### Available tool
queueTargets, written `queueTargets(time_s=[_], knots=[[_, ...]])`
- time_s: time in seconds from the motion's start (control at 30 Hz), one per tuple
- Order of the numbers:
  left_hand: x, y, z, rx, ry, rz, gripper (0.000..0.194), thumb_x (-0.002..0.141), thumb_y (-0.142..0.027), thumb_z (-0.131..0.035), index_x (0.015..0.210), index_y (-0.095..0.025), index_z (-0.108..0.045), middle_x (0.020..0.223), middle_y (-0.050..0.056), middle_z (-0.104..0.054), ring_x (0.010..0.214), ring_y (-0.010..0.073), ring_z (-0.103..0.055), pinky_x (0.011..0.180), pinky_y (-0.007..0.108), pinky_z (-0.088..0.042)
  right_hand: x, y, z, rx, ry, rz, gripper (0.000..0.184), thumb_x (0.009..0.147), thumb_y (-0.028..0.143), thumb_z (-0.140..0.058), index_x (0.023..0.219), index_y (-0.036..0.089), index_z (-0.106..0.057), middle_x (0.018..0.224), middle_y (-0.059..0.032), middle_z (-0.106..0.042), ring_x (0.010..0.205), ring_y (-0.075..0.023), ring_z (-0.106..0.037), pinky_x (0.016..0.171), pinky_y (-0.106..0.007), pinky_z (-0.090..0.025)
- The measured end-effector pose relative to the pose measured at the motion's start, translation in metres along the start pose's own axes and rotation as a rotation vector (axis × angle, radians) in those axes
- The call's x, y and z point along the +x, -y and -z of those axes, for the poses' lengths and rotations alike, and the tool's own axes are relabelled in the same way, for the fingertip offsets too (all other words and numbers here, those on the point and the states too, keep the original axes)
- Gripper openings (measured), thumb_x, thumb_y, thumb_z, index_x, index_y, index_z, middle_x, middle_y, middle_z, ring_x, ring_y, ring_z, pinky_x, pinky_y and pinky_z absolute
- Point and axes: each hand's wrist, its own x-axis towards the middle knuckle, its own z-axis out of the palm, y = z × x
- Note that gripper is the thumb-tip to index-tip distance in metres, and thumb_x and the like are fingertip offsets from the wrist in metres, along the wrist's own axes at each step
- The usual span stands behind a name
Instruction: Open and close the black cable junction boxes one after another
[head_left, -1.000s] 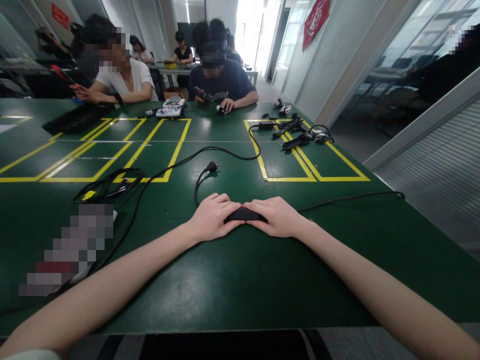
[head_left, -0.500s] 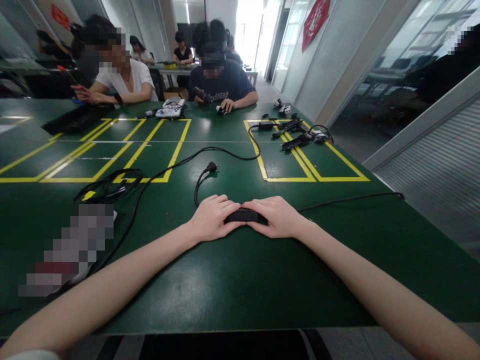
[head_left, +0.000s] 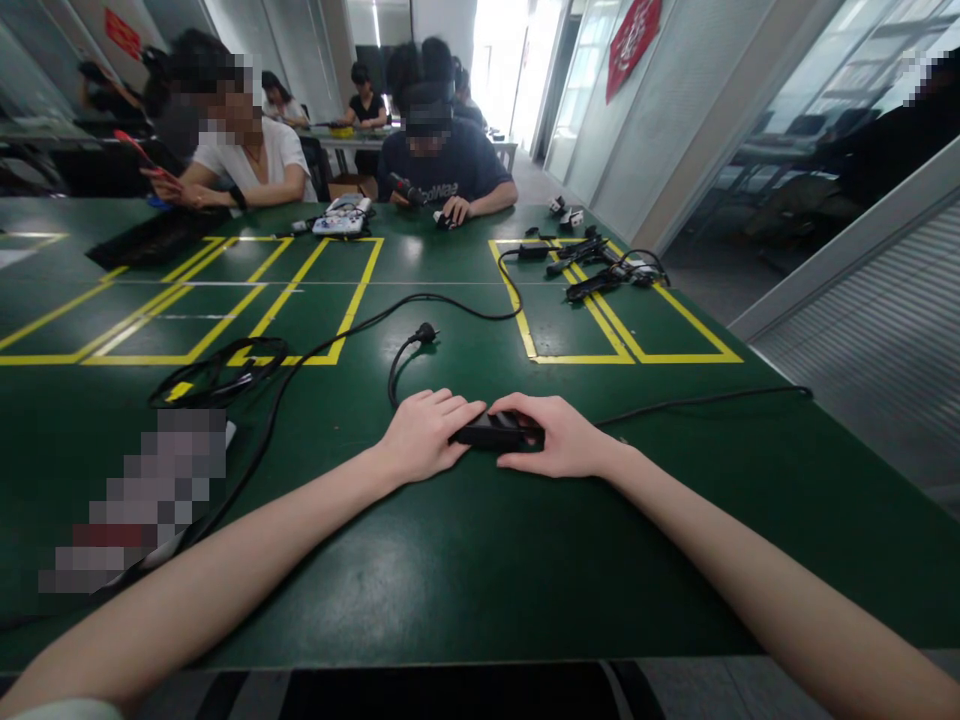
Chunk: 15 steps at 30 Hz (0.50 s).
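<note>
Head view: left hand clasps black block; right hand arches around it, half-open.

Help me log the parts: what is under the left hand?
The left hand covers one end of a black block; its middle shows. A cord from the plug runs behind the hand; any join is hidden.

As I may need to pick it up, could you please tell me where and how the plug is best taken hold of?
Probably by the thick body of the plug, from above, fingers on either side. It lies on the table with its prongs pointing right, away from that grip, and its cord curves back toward the left hand.
</note>
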Motion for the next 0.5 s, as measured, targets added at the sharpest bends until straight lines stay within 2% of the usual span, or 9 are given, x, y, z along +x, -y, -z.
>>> queueTargets(time_s=[0.13, 0.33, 0.43, 0.5], knots=[[-0.001, 0.0, -0.001, 0.014, 0.013, -0.006, 0.039, 0.096, -0.029, -0.059, 0.133, -0.016, -0.062, 0.108, 0.01, -0.075, 0.093, 0.0241, -0.068, 0.08, 0.038, -0.05, 0.0, 0.003, 0.003, 0.144, 0.058, -0.095, 0.038, 0.084, 0.041, -0.079, 0.109, 0.019, -0.061, 0.079, 0.0024, -0.065, 0.059, -0.012, -0.057, 0.057, -0.023, -0.044], [0.0, 0.001, -0.001, 0.015, -0.009, -0.015, 0.043, 0.096, -0.028, -0.06, 0.137, -0.015, -0.06, 0.109, 0.011, -0.076, 0.097, 0.0255, -0.067, 0.083, 0.038, -0.05, 0.003, 0.006, 0.004, 0.207, 0.05, -0.104, 0.029, 0.089, 0.043, -0.072, 0.103, 0.018, -0.064, 0.091, -0.0028, -0.07, 0.07, -0.0149, -0.061, 0.064, -0.026, -0.048], [0.0, -0.002, 0.002, 0.019, -0.142, -0.005, 0.049, 0.098, -0.028, -0.059, 0.145, -0.016, -0.054, 0.128, 0.014, -0.071, 0.117, 0.0292, -0.064, 0.097, 0.044, -0.05, 0.003, 0.0, 0.008, 0.336, -0.021, -0.174, 0.031, 0.085, 0.045, -0.074, 0.098, 0.019, -0.064, 0.099, -0.0054, -0.073, 0.075, -0.0165, -0.065, 0.067, -0.028, -0.051], [0.0, -0.004, 0.004, 0.04, -0.274, 0.013, 0.052, 0.097, -0.029, -0.059, 0.148, -0.02, -0.052, 0.143, 0.016, -0.063, 0.133, 0.0331, -0.055, 0.109, 0.053, -0.043, 0.002, -0.01, 0.017, 0.418, -0.139, -0.248, 0.036, 0.08, 0.051, -0.077, 0.092, 0.02, -0.062, 0.099, -0.0053, -0.075, 0.07, -0.0156, -0.064, 0.06, -0.027, -0.049]])
